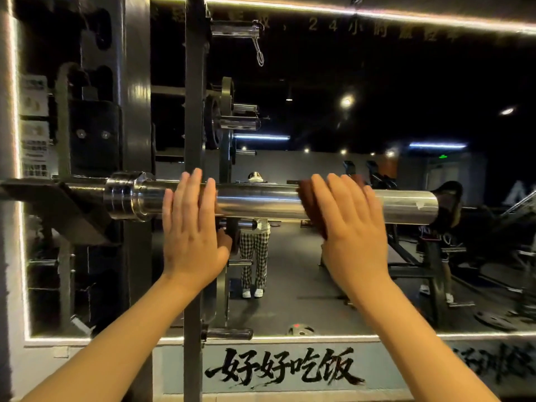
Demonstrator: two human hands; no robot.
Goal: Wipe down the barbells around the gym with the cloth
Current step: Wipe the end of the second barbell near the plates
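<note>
Both hands lie flat on the barbell (261, 200), fingers straight: left hand (191, 227) by its collar (124, 195), right hand (353, 227) pressing the cloth (311, 210) nearer its end. Wiping now; next, probably slide the cloth along.

Dim room; LED strip (290, 6) glares round mirror (377, 82); barbell (261, 198) glints; edges bowed; background seemingly soft

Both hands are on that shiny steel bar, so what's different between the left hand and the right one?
The left hand lies directly on the shiny steel barbell sleeve; the right hand presses a dark reddish-brown cloth against it. The left hand sits beside the thick collar, the right hand nearer the free end. Both lie flat with fingers straight over the top.
</note>
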